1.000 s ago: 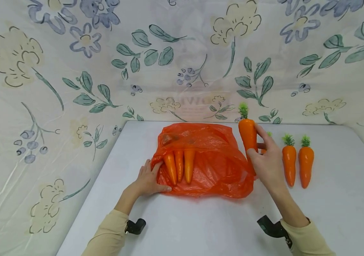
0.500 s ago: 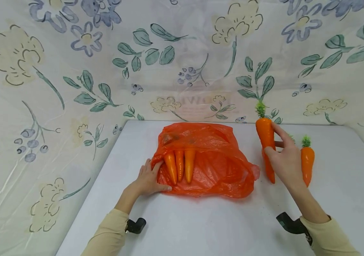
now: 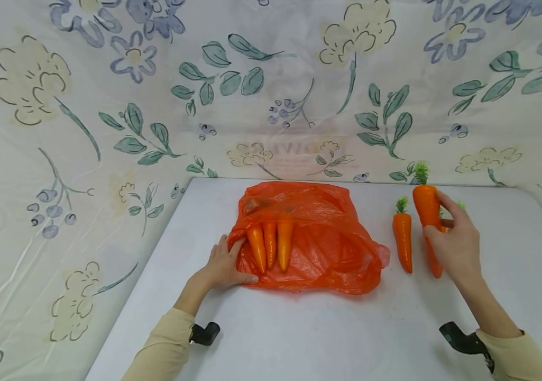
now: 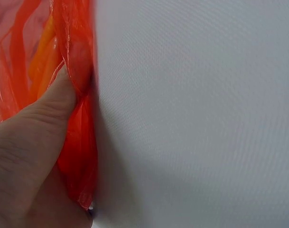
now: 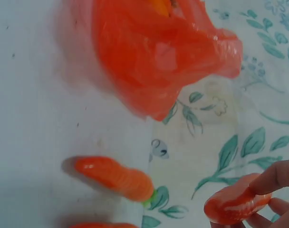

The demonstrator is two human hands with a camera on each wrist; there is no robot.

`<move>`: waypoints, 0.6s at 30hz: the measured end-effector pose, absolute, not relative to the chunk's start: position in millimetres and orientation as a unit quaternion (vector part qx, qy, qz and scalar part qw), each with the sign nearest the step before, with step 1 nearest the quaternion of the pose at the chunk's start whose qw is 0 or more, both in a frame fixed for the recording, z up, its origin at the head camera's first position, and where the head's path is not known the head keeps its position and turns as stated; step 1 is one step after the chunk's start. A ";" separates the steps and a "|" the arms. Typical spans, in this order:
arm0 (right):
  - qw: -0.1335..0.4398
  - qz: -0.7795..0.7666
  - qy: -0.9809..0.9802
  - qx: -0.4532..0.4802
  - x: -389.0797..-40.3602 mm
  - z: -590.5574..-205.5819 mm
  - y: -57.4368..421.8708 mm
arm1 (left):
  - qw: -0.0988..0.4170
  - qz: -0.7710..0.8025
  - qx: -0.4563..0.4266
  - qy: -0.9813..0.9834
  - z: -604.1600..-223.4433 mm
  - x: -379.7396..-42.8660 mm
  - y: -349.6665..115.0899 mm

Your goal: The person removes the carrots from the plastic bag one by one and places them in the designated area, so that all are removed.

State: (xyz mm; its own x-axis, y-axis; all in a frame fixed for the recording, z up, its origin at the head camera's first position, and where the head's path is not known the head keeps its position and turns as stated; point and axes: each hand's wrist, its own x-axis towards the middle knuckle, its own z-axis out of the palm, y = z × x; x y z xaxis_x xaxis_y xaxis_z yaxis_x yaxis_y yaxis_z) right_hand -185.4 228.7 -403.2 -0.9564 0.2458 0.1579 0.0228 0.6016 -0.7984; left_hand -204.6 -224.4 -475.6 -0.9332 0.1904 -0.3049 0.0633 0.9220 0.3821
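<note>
Three carrots (image 3: 269, 246): partly covered by red bag (image 3: 332, 259)
Left hand (image 3: 223, 264): apparently pinching bag's edge
Right hand (image 3: 456, 243): gripping tilted carrot (image 3: 426, 206), near another carrot (image 3: 402, 238)

I observe a white table (image 3: 318, 338); a cloth (image 3: 294, 69) printed with flowers and leaves borders its far edge and left side.

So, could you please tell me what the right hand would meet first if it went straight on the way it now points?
Beyond the carrot it holds, the right hand would probably meet the flowered cloth first, though depth is unclear.
</note>
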 end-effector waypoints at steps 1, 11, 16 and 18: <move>0.129 0.437 -0.886 -0.080 -185.6 -404.3 232.5 | 0.171 0.185 0.066 0.965 -475.6 -204.7 -224.1; 0.115 0.428 -0.884 -0.148 -196.3 -418.9 269.1 | 0.171 0.185 0.064 0.965 -475.1 -204.6 -223.6; 0.109 0.435 -0.878 -0.168 -199.3 -423.2 285.0 | 0.172 0.186 0.063 0.965 -475.3 -204.9 -223.3; 0.106 0.435 -0.876 -0.178 -200.7 -426.0 290.6 | 0.172 0.185 0.060 0.966 -475.4 -204.7 -223.2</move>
State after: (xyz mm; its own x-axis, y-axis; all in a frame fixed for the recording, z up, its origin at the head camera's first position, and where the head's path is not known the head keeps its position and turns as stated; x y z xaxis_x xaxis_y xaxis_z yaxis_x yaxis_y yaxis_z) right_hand -200.7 290.6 -426.0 -0.9142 0.4040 0.0319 0.2189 0.5586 -0.8001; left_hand -204.7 -223.2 -475.4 -0.9335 0.1804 -0.3098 0.0529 0.9240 0.3786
